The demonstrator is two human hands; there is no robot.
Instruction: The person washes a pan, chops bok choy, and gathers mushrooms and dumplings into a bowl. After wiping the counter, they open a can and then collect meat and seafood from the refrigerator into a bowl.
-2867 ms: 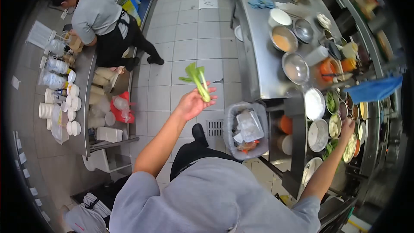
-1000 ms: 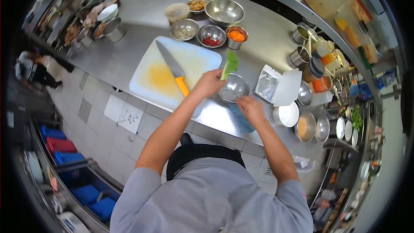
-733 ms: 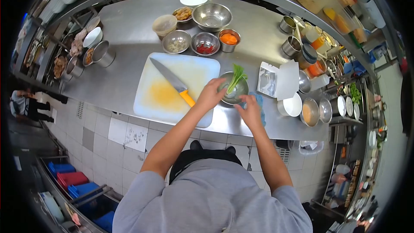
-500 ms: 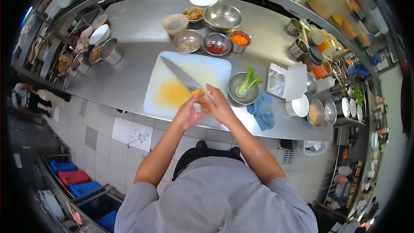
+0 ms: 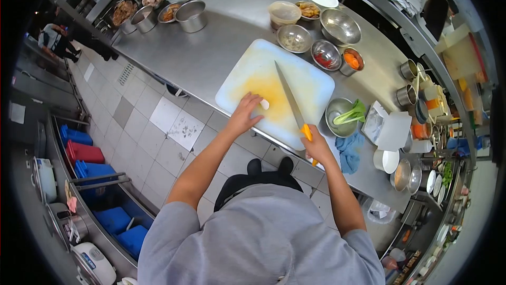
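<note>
Knife (image 5: pixel 289 93) in clenched right fingers (image 5: pixel 312 149), left fingers (image 5: pixel 248 103) spread, palm down, beside white piece (image 5: pixel 264 104)

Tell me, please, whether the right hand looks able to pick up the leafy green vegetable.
Probably not immediately: the right hand grips the orange-handled knife, though the round metal bowl holding the leafy green vegetable looks uncovered.

Single view: head-worn wide-angle camera, above wearer's grey fabric shirt (image 5: pixel 258 232), facing forward, steeply down; long silver metal desk (image 5: pixel 232 16) slants across, white rectangular cutting board (image 5: pixel 269 90) near centre.
</note>
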